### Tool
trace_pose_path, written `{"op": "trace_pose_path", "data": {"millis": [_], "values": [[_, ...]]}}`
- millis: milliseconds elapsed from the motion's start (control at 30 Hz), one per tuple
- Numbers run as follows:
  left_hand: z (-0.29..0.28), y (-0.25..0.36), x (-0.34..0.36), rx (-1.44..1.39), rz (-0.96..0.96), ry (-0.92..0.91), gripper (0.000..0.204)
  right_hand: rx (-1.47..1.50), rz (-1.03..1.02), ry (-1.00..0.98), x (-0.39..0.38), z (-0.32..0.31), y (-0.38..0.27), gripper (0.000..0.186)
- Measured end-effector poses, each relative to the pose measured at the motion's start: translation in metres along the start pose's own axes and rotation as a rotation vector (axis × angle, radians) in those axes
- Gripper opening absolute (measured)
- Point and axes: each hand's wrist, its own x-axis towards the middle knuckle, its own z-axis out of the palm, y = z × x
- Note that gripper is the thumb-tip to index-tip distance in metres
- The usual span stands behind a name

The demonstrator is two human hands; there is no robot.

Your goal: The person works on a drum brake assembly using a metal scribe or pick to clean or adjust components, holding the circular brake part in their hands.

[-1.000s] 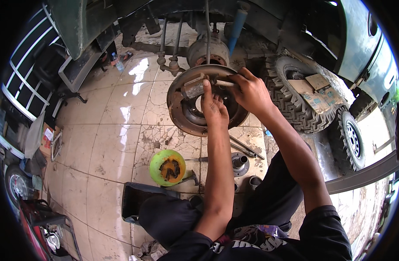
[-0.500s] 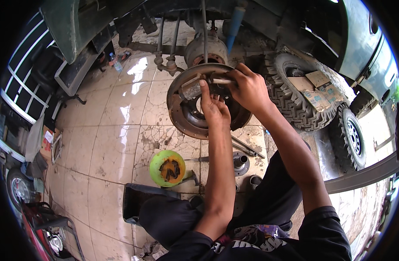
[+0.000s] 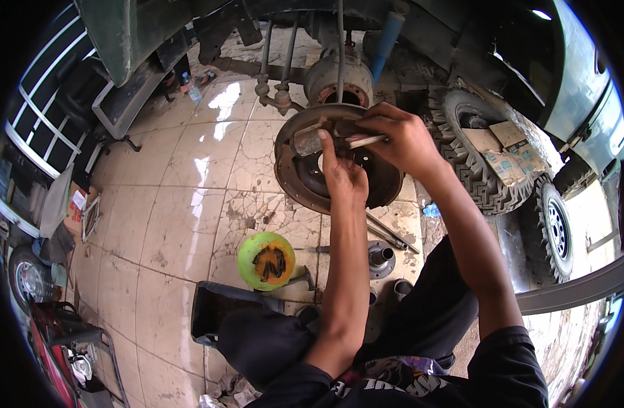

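Rusty plate [image 3: 296, 179] behind our fingers [image 3: 378, 124]; our right hand [image 3: 407, 143] pinches a pale stick [image 3: 366, 141]; our left hand [image 3: 345, 181], half-curled, thumbs a block [image 3: 306, 141], hold unclear.

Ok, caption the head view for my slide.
Bare left hand and right hand, holding a slim pale piece, at a round rust-brown metal plate.
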Motion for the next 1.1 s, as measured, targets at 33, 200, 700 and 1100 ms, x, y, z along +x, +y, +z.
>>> {"op": "trace_pose_path", "data": {"millis": [33,200,700,1100], "values": [[-0.002,0.003,0.0,-0.004,0.003,0.005,0.054,0.116,-0.026,0.074,0.003,-0.005,0.004,0.028],[-0.001,0.006,0.005,-0.012,-0.106,0.03,0.063,0.293,0.775,0.355,-0.007,-0.034,0.035,0.047],[-0.02,-0.007,0.032,0.084,-0.021,0.071,0.073,0.379,0.543,0.421,-0.018,-0.06,-0.006,0.053],[-0.002,-0.011,0.021,0.084,0.035,-0.017,0.075,0.208,0.019,0.119,-0.031,-0.005,-0.019,0.023]]}}
